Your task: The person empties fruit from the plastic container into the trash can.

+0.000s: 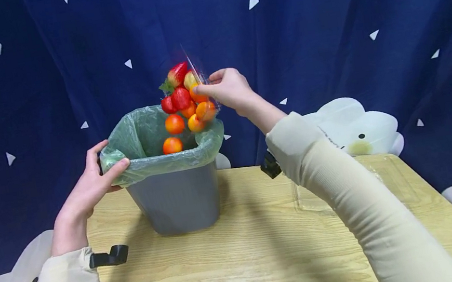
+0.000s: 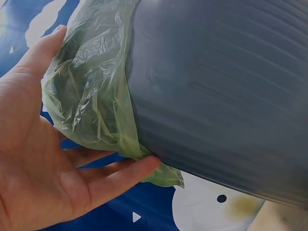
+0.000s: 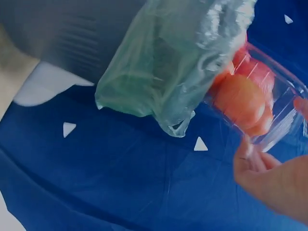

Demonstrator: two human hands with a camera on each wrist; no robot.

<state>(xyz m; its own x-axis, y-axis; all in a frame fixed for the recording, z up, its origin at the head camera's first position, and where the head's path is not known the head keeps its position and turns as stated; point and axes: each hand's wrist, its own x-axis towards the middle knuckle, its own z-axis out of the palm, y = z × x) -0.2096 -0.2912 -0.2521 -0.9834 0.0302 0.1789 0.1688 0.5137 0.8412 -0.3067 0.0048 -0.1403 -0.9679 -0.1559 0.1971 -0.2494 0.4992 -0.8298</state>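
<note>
My left hand (image 1: 92, 183) grips the left rim of a grey trash bin (image 1: 178, 201), thumb over the near edge and other fingers round the far side. A green plastic liner (image 1: 164, 166) is folded over the rim there. Above the bin's right side, my right hand (image 1: 231, 90) pinches a clear plastic container (image 3: 284, 127), steeply tilted. Red strawberries (image 1: 181, 99) and small round orange fruits (image 1: 206, 111) tumble from it toward the opening. One orange fruit (image 1: 172, 145) is lowest, at the near rim in the head view. Part of the container is hidden behind the fruit.
The bin stands on a light wooden table (image 1: 226, 258). A clear plastic tray (image 1: 311, 200) lies at the right, partly behind my right sleeve (image 1: 347, 191). A dark blue curtain (image 1: 301, 27) with white triangles hangs close behind the table.
</note>
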